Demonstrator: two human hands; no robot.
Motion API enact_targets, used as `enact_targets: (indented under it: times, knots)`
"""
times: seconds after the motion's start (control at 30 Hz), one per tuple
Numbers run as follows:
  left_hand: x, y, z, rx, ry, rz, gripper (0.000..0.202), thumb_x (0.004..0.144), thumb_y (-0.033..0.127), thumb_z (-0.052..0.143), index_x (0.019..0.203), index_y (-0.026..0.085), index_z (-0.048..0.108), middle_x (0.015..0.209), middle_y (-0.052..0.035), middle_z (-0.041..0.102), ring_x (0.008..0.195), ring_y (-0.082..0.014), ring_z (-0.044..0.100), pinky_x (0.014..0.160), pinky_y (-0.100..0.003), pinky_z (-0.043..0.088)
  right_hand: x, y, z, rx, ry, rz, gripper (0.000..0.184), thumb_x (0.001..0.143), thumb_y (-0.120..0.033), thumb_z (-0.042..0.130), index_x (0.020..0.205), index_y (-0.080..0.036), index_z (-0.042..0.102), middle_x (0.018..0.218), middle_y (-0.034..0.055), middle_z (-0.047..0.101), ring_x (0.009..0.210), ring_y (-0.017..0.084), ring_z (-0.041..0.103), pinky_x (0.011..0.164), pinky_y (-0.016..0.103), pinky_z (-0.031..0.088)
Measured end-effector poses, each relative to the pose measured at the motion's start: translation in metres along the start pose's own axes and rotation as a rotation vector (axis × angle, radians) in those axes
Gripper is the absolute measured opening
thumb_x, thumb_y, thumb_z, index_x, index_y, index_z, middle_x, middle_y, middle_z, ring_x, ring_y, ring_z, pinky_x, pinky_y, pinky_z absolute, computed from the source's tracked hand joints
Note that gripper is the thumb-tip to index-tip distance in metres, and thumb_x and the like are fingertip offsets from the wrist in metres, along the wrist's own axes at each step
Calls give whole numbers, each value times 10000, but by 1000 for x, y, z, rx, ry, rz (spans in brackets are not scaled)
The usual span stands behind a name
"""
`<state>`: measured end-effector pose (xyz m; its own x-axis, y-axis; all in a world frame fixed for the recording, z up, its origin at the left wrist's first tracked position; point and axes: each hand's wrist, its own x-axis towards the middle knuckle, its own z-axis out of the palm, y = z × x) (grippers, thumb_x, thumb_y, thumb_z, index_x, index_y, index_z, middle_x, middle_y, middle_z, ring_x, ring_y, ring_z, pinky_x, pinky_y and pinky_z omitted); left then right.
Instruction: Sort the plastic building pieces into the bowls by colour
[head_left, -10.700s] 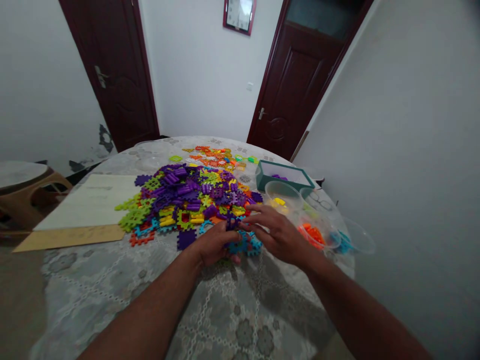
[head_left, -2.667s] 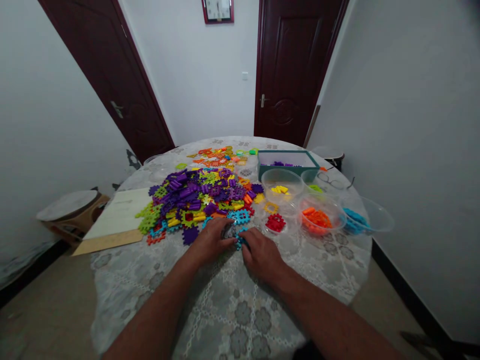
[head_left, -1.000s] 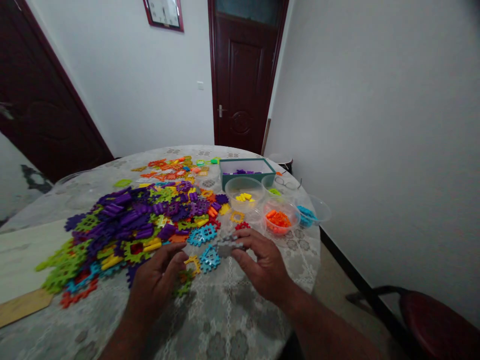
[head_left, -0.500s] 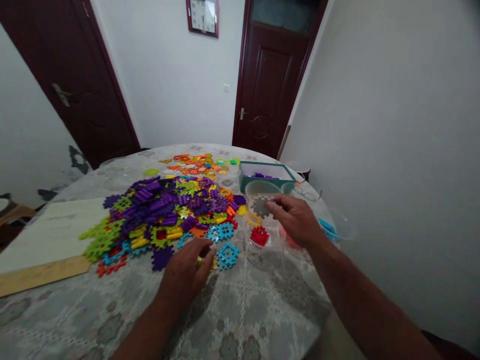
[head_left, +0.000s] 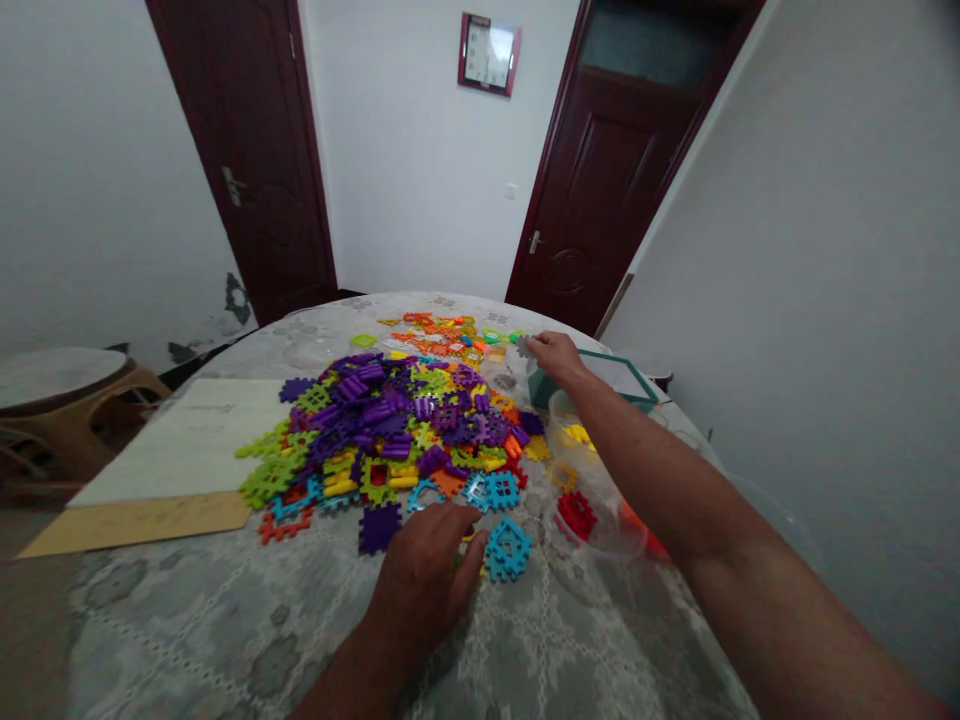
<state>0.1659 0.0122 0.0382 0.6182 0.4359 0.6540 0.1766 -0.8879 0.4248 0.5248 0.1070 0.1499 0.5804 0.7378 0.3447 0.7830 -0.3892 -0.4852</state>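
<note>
My right hand (head_left: 553, 352) is stretched out over the left end of the green-edged box (head_left: 541, 385). Between its thumb and fingers it pinches a flat grey toothed building piece (head_left: 523, 345). Low on the near side of the table, my left hand (head_left: 431, 560) is curled, with bits of a yellow building piece (head_left: 465, 540) showing between thumb and fingers; most of that piece is hidden. Just right of it lie blue toothed pieces (head_left: 508, 550), and a dark purple square (head_left: 379, 528) is to its left. Beyond spreads a heap of purple, green and yellow pieces (head_left: 382, 410).
Clear tubs on the right hold red pieces (head_left: 576, 515) and yellow pieces (head_left: 577, 434); my right forearm partly covers this area. Orange pieces (head_left: 439, 335) lie at the back. A pale board (head_left: 187, 430) and a tan strip (head_left: 142, 522) lie left. A stool (head_left: 67, 385) stands beyond.
My right hand has carried the grey piece forward from the clear tub to the box's left end. My left hand stays near the blue pieces. The view has swung left.
</note>
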Motion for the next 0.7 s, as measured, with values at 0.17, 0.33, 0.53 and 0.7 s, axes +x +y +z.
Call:
enact_targets:
  times: [0.17,0.33,0.53,0.7]
  knots:
    - [0,1,1,7,-12,-14,93,1008,232,601,1062,211,674,942,-88,769,854,-246,735,759,-385,572,14,3,13,-55,-14,22,315,961,-337,598,938,-126,830,858,97,787,862,206,700,746,262,458]
    - [0,-1,1,2,-24,-24,101,1010,246,592,1046,220,683,943,-96,772,863,-251,740,767,-389,577,18,-5,7,-79,-4,44,276,945,-225,590,981,-107,837,982,145,808,966,245,730,832,287,489]
    - [1,-2,2,22,-73,-52,136,1023,265,573,1047,200,690,974,-107,776,887,-263,738,787,-402,577,-17,-34,-23,-33,1,-37,374,954,-151,538,1238,-120,779,1144,124,798,1043,226,721,944,311,511]
    - [1,-3,3,23,-96,-48,136,1027,250,555,1044,199,680,973,-100,766,892,-260,729,794,-395,566,-149,-66,-56,83,-136,-464,246,1009,-217,556,1115,-192,776,1105,83,780,1008,217,704,953,362,527]
